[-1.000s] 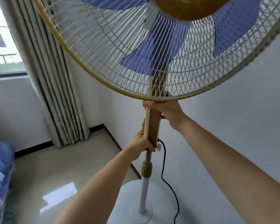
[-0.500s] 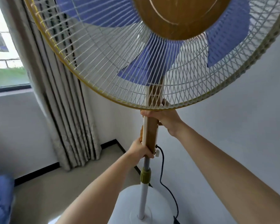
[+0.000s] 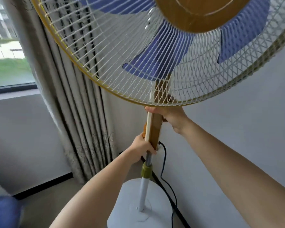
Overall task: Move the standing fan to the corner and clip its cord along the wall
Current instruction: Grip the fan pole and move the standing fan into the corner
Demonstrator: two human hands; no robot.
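Note:
The standing fan fills the upper view with a white wire cage, blue blades and a tan hub. Its tan control column runs down to a grey pole, an olive collar and a round white base on the floor. My left hand is wrapped around the bottom of the column. My right hand grips the column's top, just under the cage rim. A black cord leaves the column's lower right side and hangs down past the base along the right wall.
A beige pleated curtain hangs in the room corner behind the fan. A window is at the left above a grey wall. A black skirting lines the floor edge. Something blue lies at the lower left.
The fan and both hands have come closer to the curtain corner. The view has tilted up, showing more of the hub. The base now sits nearer the right wall.

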